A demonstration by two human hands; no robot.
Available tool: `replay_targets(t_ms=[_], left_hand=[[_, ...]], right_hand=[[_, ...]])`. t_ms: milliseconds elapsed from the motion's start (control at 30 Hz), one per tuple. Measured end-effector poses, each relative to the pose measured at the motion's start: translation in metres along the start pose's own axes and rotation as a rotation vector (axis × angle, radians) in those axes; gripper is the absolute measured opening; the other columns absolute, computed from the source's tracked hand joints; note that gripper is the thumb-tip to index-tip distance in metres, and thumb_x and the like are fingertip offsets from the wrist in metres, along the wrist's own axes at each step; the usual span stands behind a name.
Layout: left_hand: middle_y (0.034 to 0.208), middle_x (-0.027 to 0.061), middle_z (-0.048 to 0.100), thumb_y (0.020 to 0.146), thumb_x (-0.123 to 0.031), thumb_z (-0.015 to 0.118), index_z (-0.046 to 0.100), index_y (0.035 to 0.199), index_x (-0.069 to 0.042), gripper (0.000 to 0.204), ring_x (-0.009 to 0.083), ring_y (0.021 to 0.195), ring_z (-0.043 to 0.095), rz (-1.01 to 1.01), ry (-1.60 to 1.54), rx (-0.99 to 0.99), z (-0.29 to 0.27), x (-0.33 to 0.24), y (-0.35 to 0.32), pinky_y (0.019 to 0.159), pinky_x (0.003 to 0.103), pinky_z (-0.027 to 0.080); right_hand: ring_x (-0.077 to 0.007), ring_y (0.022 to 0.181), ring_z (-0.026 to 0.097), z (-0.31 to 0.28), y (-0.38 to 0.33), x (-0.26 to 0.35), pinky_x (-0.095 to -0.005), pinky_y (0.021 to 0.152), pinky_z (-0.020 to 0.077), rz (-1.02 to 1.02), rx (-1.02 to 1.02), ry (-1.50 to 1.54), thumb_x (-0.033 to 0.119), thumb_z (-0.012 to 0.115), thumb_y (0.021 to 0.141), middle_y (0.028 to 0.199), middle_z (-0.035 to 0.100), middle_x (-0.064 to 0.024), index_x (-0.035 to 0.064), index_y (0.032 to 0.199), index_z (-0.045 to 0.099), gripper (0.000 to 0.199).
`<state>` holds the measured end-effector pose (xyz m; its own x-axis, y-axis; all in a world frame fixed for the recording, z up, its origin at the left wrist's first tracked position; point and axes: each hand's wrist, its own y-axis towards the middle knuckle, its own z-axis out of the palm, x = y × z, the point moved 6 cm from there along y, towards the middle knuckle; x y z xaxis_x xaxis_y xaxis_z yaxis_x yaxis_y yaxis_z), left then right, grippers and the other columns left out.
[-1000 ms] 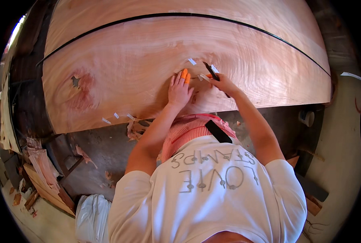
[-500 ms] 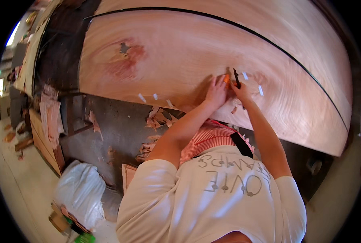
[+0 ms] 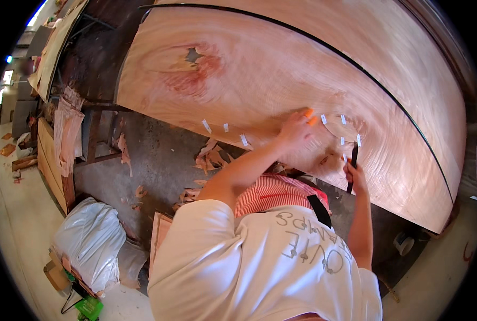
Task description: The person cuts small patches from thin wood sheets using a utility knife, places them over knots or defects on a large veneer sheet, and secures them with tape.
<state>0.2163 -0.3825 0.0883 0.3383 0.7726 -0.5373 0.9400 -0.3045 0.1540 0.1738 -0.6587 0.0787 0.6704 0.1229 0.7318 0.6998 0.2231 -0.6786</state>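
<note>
A: Head view, quick pass. Big veneer sheet (image 3: 281,69) lies flat on the worktop, that's my landmark. Left hand (image 3: 296,127) is pressed flat on the sheet, orange-tipped fingers (image 3: 309,114) spread, grip open, holding nothing.

B: Right hand?

A: Right hand (image 3: 356,176) at the sheet's near edge, grip closed round a dark knife (image 3: 352,167), blade end up on the sheet. Just above it there's an oval patch (image 3: 339,127) set in the sheet w/ small white tape bits (image 3: 343,119) round its rim.

B: Step?

A: Looks like trimming or seating that patch, left hand pinning the sheet beside it. Next move prob needs steady pressure from the left and a controlled cut along the oval's line, fingers kept off the blade path.

B: Other stuff?

A: More tape tabs (image 3: 225,128) further left along the sheet's near edge, a knot hole (image 3: 194,55) far left on the sheet, veneer scraps (image 3: 209,158) on the floor below it.
</note>
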Motion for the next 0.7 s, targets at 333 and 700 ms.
replay_targets(t_ms=[333,700], left_hand=[[0.129,0.0192,0.041,0.076,-0.019,0.063,0.046,0.122,-0.004,0.051,0.0370,0.109,0.046,-0.386,0.183,-0.279,-0.112,0.098,-0.191,0.091,0.042,0.039],[0.130,0.0168,0.042,0.086,-0.030,0.053,0.048,0.120,0.000,0.045,0.0333,0.115,0.044,-0.663,0.042,0.130,-0.079,0.050,-0.394,0.093,0.037,0.039]], right_hand=[[-0.0038,0.042,0.033,0.028,-0.164,-0.130,-0.0190,0.037,0.0202,0.469,0.237,0.261,0.021,0.057,0.085,0.054,0.040,0.0048,0.0074,0.092,0.055,0.015],[-0.0064,0.045,0.039,0.064,-0.217,-0.247,-0.0233,0.041,0.0306,0.486,0.378,-0.140,0.042,0.058,0.084,0.057,0.047,0.0028,0.0068,0.086,0.062,0.036]])
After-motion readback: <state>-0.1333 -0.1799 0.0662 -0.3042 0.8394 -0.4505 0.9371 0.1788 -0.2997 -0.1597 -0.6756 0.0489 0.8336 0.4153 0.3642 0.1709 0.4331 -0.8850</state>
